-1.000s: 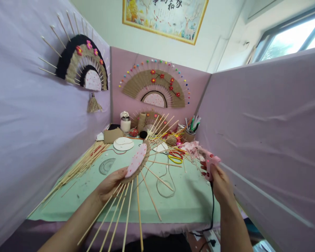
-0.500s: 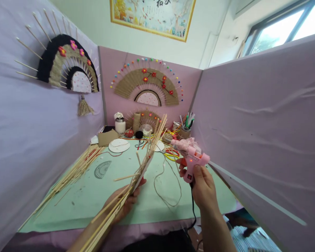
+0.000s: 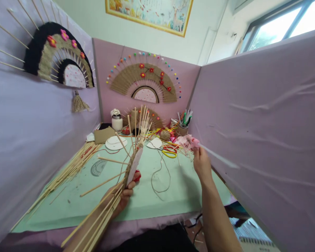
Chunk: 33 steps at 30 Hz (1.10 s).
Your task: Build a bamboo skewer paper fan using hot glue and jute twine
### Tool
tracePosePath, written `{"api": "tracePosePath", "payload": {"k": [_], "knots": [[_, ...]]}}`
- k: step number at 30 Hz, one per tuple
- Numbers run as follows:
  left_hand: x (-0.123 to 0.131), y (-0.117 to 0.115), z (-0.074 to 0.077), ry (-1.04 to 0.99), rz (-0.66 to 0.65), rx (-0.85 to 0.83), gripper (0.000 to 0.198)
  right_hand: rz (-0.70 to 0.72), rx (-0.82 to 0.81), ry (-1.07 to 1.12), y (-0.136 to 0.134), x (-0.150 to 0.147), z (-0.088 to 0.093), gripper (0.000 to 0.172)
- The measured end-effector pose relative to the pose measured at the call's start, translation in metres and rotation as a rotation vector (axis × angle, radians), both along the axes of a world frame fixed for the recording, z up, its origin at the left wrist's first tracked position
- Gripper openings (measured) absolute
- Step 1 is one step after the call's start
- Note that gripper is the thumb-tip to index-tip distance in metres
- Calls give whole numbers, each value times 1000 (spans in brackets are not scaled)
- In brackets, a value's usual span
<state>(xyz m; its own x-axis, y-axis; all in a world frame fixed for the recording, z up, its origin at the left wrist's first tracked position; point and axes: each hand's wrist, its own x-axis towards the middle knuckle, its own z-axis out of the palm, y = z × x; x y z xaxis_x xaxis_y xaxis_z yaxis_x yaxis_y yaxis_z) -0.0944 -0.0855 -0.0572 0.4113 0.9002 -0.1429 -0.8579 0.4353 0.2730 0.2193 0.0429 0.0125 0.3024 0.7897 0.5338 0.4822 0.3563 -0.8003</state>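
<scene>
My left hand [image 3: 124, 196] is closed around a fan frame [image 3: 134, 166], a pale half-disc edged with twine, seen nearly edge-on. Thin wooden sticks [image 3: 105, 217] spread from its edge up, left and down over my forearm. Something red [image 3: 137, 176] shows beside my left fingers; I cannot make out its kind. Over the back right of the table, my right hand [image 3: 201, 162] is closed on a pink glue gun [image 3: 190, 141], whose handle is mostly hidden by the hand. A length of twine [image 3: 160, 190] lies looped on the tabletop between my hands.
Loose sticks [image 3: 68, 171] and a protractor [image 3: 98, 168] lie on the left. White discs [image 3: 116, 142], scissors [image 3: 170, 151], a twine ball [image 3: 165, 134], a white bottle [image 3: 117, 120] and a tool pot [image 3: 182, 130] are at the back. Partition walls [image 3: 265, 115] with decorated fans [image 3: 144, 78] enclose the table.
My right hand has carried the glue gun away from the fan frame, turning it toward the back right. The fan frame has shifted left and tilted, its sticks fanning wider. The view has shifted slightly.
</scene>
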Motion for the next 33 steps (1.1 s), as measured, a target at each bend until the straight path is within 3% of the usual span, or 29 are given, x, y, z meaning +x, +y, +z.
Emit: {"api": "tracePosePath", "payload": {"k": [2, 4, 10, 12, 16, 19, 23, 27, 30, 33], "knots": [[1, -1, 3, 18, 9, -31, 61, -105, 3, -31, 7, 16, -6, 52], [2, -2, 7, 32, 15, -51, 57, -107, -31, 69, 8, 27, -12, 53], [5, -4, 12, 30, 8, -59, 53, 152, -92, 543, -2, 35, -12, 56], [5, -5, 12, 25, 3, -51, 52, 122, -71, 489, -3, 35, -12, 57], [5, -4, 10, 1, 8, -27, 52, -127, 2, 162, -2, 38, -14, 51], [5, -4, 9, 8, 14, 0, 51, -153, -8, 197, -1, 42, -14, 51], [4, -3, 7, 16, 11, 24, 49, -33, -2, 435, -11, 34, -4, 51], [4, -4, 3, 33, 13, 70, 46, 233, -52, 599, -31, 11, 7, 52], [3, -4, -1, 62, 6, 102, 43, 409, -73, 615, -46, -9, 10, 47], [1, -2, -6, 78, 2, 118, 42, 494, -47, 551, -57, -29, 11, 41]]}}
